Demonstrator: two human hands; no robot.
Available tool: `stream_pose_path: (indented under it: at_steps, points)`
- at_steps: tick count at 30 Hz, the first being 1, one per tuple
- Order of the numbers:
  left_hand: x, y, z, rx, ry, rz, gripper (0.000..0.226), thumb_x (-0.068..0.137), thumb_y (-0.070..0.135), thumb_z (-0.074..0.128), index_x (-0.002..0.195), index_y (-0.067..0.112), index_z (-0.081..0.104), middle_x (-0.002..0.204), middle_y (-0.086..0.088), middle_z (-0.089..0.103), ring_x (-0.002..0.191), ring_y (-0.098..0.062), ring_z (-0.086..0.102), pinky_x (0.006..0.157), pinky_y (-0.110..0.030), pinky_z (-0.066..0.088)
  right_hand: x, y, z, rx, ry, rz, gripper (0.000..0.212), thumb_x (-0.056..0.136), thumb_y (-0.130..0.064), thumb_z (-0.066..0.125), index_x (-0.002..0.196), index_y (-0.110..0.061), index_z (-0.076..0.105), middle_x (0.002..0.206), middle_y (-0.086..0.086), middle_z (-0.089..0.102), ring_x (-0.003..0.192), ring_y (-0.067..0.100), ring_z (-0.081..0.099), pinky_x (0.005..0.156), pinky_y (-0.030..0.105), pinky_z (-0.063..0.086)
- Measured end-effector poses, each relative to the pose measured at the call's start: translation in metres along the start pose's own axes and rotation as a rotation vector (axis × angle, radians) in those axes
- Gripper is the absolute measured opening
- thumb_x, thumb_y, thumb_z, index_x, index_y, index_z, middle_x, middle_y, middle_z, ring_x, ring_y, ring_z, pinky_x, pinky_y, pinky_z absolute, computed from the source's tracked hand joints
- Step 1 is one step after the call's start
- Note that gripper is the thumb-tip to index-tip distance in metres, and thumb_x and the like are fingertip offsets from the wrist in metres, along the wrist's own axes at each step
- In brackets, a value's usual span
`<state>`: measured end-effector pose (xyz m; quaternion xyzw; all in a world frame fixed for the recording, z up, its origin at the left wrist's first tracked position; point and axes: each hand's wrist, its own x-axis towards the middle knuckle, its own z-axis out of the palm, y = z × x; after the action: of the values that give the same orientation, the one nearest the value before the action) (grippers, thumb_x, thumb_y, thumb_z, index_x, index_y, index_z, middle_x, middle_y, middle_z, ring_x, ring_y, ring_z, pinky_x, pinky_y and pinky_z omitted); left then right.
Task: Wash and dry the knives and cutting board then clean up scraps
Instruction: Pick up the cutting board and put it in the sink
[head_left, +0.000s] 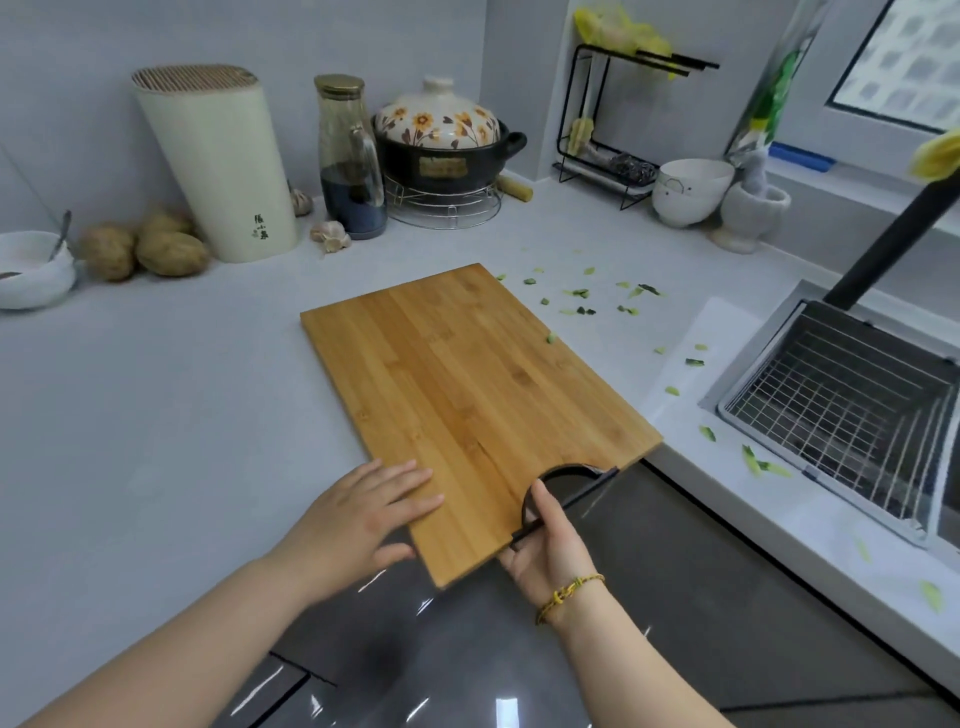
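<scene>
Pinches the cutting board (467, 395) by its handle with right hand (550, 545), thumb on top, likely for lifting; steadies with left hand (363, 519) flat, fingers straight. Sits left of the sink (763, 338), scraps (582, 301) between.

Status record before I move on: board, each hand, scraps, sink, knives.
board: cutting board lies on counter, near end past the edge
left hand: fingers straight, resting on board's near corner
right hand: grips board's black handle
scraps: green bits on counter between board and sink; one on board
sink: wire basket inside
knives: none visible; knife block at back left
</scene>
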<state>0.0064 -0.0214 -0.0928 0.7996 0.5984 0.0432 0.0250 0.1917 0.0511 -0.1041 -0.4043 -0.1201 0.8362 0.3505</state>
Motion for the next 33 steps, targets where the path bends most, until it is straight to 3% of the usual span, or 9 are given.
stream_pose_path:
  at_steps: [4, 8, 13, 16, 19, 23, 26, 29, 33]
  points:
    - [-0.001, -0.001, 0.004, -0.003, -0.032, -0.093, 0.06, 0.069, 0.064, 0.03, 0.12, 0.034, 0.041, 0.116, 0.008, 0.065, 0.116, -0.01, 0.04, 0.102, -0.025, 0.023, 0.002, 0.007, 0.013, 0.031, 0.025, -0.104, 0.016, 0.091, -0.005, 0.047, 0.103, -0.012, 0.056, 0.095, 0.004, 0.063, 0.086, 0.019, 0.06, 0.06, 0.029, 0.058]
    - [-0.007, 0.003, 0.008, 0.011, -0.04, -0.128, 0.077, 0.063, 0.073, 0.028, 0.126, 0.03, 0.042, 0.124, 0.007, 0.06, 0.12, -0.011, 0.037, 0.108, -0.017, 0.007, 0.002, 0.006, 0.013, 0.018, 0.035, -0.117, 0.019, 0.09, 0.0, 0.045, 0.1, -0.012, 0.058, 0.094, 0.005, 0.063, 0.085, 0.02, 0.06, 0.06, 0.029, 0.057]
    - [-0.005, -0.001, 0.007, -0.24, 0.185, -0.172, 0.078, 0.082, 0.074, 0.021, 0.129, 0.018, 0.049, 0.13, -0.003, 0.054, 0.12, -0.015, 0.044, 0.107, -0.02, 0.02, -0.009, -0.009, 0.007, -0.034, 0.003, -0.145, 0.019, 0.091, -0.002, 0.044, 0.093, -0.013, 0.059, 0.088, 0.005, 0.067, 0.079, 0.019, 0.065, 0.061, 0.031, 0.058]
    - [0.007, -0.011, -0.003, -0.491, 0.296, -0.39, 0.104, 0.058, 0.084, 0.028, 0.139, 0.019, 0.038, 0.14, 0.015, 0.018, 0.133, -0.01, 0.026, 0.106, -0.02, 0.014, -0.022, -0.025, -0.009, -0.036, 0.011, -0.183, 0.017, 0.092, -0.006, 0.043, 0.097, -0.01, 0.059, 0.078, 0.003, 0.072, 0.068, 0.016, 0.069, 0.058, 0.03, 0.059]
    - [0.022, -0.016, -0.012, -0.424, 0.231, -0.35, 0.12, 0.042, 0.096, 0.015, 0.142, 0.03, 0.023, 0.138, 0.021, 0.007, 0.138, -0.005, 0.012, 0.109, -0.02, 0.005, -0.037, -0.04, -0.021, -0.051, 0.063, -0.219, 0.02, 0.091, -0.011, 0.045, 0.106, -0.005, 0.057, 0.089, 0.006, 0.069, 0.073, 0.02, 0.067, 0.06, 0.031, 0.058]
    - [0.039, -0.011, -0.014, -0.224, 0.281, -0.069, 0.082, 0.066, 0.089, 0.017, 0.139, 0.05, 0.021, 0.144, 0.006, 0.034, 0.132, -0.009, 0.022, 0.107, -0.044, 0.014, -0.058, -0.062, -0.034, 0.003, 0.103, -0.252, 0.016, 0.091, -0.014, 0.046, 0.093, -0.004, 0.058, 0.063, 0.007, 0.07, 0.053, 0.018, 0.068, 0.044, 0.029, 0.055]
    - [0.058, 0.001, -0.022, -0.073, 0.365, 0.018, 0.061, 0.086, 0.07, 0.014, 0.128, 0.034, 0.041, 0.125, -0.004, 0.059, 0.119, -0.017, 0.038, 0.1, -0.049, 0.029, -0.074, -0.079, -0.051, 0.013, 0.105, -0.292, 0.018, 0.085, -0.016, 0.053, 0.096, -0.004, 0.058, 0.07, 0.009, 0.07, 0.059, 0.022, 0.069, 0.048, 0.031, 0.056]
    - [0.084, 0.024, -0.028, -0.069, 0.448, 0.108, 0.055, 0.093, 0.059, 0.014, 0.119, 0.024, 0.046, 0.114, -0.006, 0.066, 0.114, -0.016, 0.043, 0.107, -0.038, 0.018, -0.095, -0.1, -0.066, -0.023, 0.094, -0.359, 0.041, 0.059, -0.025, 0.071, 0.092, -0.004, 0.06, 0.075, 0.01, 0.07, 0.065, 0.024, 0.069, 0.051, 0.032, 0.057]
    - [0.119, 0.073, -0.032, -0.14, 0.477, 0.244, 0.052, 0.093, 0.057, 0.022, 0.115, 0.02, 0.051, 0.111, -0.009, 0.067, 0.111, -0.015, 0.047, 0.111, -0.015, 0.01, -0.128, -0.142, -0.099, -0.05, 0.139, -0.447, 0.034, 0.06, -0.027, 0.07, 0.086, -0.005, 0.065, 0.074, 0.01, 0.071, 0.063, 0.022, 0.07, 0.055, 0.034, 0.058]
